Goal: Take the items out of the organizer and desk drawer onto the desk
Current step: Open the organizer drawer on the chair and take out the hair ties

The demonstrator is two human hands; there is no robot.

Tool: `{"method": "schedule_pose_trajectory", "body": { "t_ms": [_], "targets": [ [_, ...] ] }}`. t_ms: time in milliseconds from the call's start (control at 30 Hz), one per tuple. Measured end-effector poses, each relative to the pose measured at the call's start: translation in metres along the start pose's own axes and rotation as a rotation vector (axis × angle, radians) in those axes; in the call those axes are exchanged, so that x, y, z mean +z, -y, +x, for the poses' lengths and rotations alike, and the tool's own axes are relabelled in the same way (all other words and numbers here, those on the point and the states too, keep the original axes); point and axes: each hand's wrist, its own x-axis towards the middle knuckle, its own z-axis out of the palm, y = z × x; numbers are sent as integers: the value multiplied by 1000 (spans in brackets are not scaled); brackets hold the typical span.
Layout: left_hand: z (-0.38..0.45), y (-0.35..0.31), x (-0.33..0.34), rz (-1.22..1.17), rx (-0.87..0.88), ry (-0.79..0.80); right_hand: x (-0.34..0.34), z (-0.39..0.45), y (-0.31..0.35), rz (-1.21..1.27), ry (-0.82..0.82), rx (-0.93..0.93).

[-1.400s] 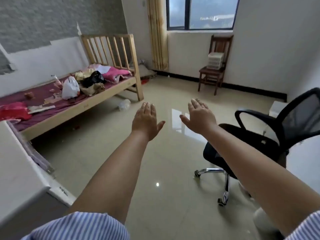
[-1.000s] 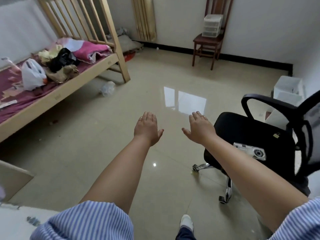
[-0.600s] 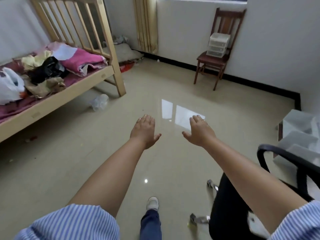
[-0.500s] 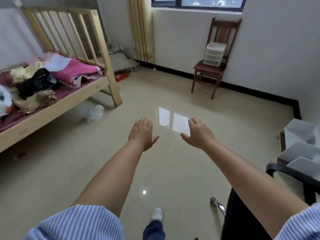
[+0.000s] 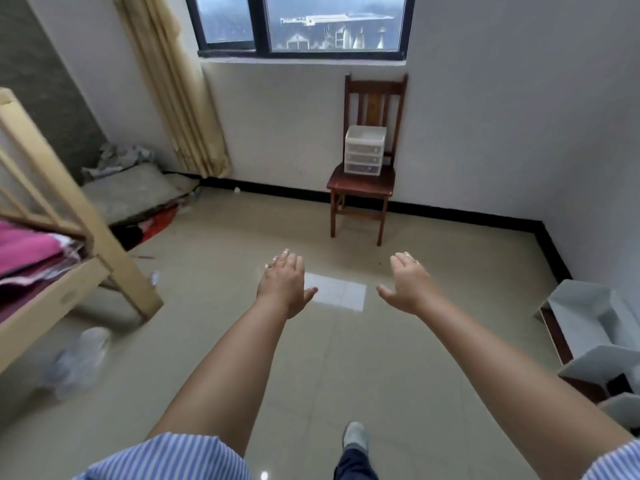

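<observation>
Head view: two hands are held out over the floor, left hand (image 5: pixel 285 284) and right hand (image 5: pixel 408 284), both spread and empty. One three-drawer organizer (image 5: pixel 364 150) is seen on one chair (image 5: pixel 362 183); its contents cannot be told.

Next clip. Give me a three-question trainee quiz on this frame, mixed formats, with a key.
1. True or false: the left hand is holding an item.
2. Where does the white drawer organizer sit?
A. on the bed
B. on the seat of the wooden chair
C. on the floor under the window
3. Fill in: the right hand is open and ____, with no grip on anything.

Key
1. False: both hands are open, stretched out over the floor.
2. B: the chair stands against the wall below the window.
3. empty
</observation>
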Motion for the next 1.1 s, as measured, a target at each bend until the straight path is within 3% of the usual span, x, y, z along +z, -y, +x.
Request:
{"method": "schedule_pose_trajectory", "body": {
  "t_ms": [533,767,1100],
  "targets": [
    [517,71,-82,9,-13,-32,-79,506,-34,30,-31,37],
    [741,83,-99,15,122,-4,-89,695,-53,81,35,196],
    [1019,61,-62,24,229,63,-69,956,-137,225,48,362]
  ]
}}
